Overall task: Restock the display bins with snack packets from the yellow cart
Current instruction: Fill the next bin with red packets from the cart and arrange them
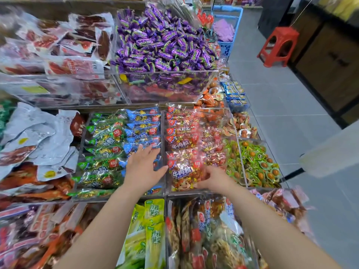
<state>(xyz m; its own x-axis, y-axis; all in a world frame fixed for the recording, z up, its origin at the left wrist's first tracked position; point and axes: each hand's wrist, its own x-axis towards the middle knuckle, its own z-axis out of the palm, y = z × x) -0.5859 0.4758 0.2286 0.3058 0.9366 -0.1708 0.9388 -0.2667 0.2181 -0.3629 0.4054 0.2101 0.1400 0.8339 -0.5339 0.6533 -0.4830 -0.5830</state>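
At the right hand point(215, 178), curled fingers clamp the red snack packet point(183, 171). Just left of them, the left hand point(142, 167) spreads its fingers apart over blue packets point(142, 122). Purple candies point(165, 45) lie well beyond the fingertips.

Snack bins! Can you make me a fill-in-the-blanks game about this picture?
The candies heaped at the top are wrapped in ____.
The hand spread open over the blue packets is the person's ____ one.
The packet that the right hand grips is mostly ____.
Missing words: purple; left; red.
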